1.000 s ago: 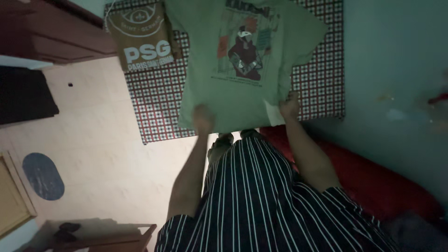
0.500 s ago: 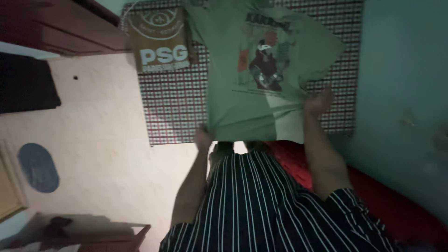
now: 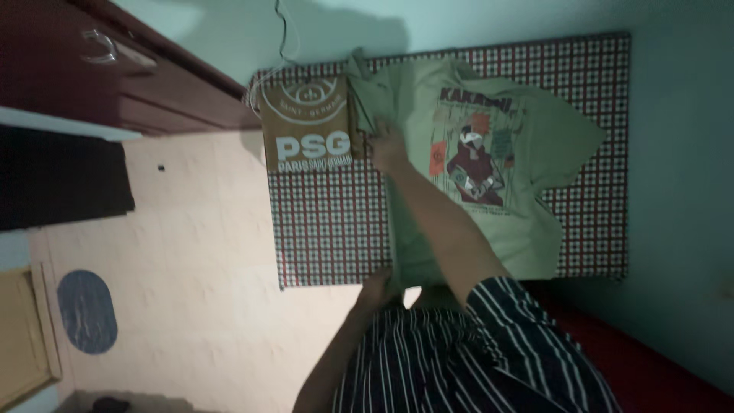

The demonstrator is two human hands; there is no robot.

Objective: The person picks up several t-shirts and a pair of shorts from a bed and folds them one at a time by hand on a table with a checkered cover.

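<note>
Checked mat (image 3: 329, 229) on pale tile floor (image 3: 191, 252), right hand (image 3: 388, 149) flat, unclenched on green T-shirt (image 3: 489, 176).

Right hand (image 3: 388, 147) moved from the pale green printed cotton T-shirt's (image 3: 489, 176) hem up to its sleeve near the checkered mat's (image 3: 329, 222) far edge; left hand (image 3: 378, 284) now grips hem alone.

A pale green T-shirt (image 3: 489, 191) with a red-and-black printed figure lies face up, spread flat across a checked mat (image 3: 329, 222), one sleeve beside a folded brown shirt (image 3: 306, 126).
</note>
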